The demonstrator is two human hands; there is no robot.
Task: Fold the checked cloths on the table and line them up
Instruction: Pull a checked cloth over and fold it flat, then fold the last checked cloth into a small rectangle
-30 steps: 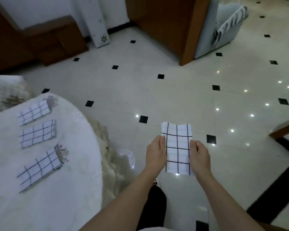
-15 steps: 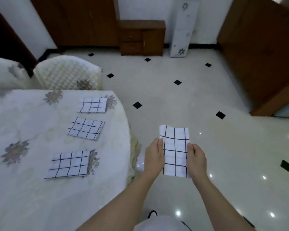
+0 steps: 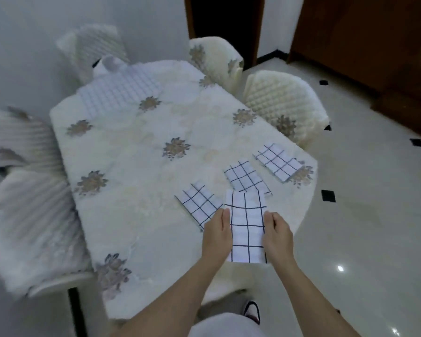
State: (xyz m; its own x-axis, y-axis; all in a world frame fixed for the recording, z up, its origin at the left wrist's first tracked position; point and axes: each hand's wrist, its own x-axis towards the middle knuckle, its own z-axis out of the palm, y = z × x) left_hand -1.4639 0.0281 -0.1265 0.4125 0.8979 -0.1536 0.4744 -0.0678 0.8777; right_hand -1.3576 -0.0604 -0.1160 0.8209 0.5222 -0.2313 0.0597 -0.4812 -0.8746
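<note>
Both grips, left hand [image 3: 216, 235], right hand [image 3: 276, 235], pinch folded cloth [image 3: 247, 227] edges above table [image 3: 136, 215] corner.

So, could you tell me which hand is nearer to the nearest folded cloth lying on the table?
Left. The left hand overlaps that cloth's near corner; the right hand is farther right.

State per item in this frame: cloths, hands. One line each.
held cloth: folded, gripped by both long edges, above the table
near cloth: folded, flat on table
middle cloth: folded, flat
far cloth: folded, flat
fine-checked cloth: spread out, far end
left hand: grips held cloth
right hand: grips held cloth
</note>
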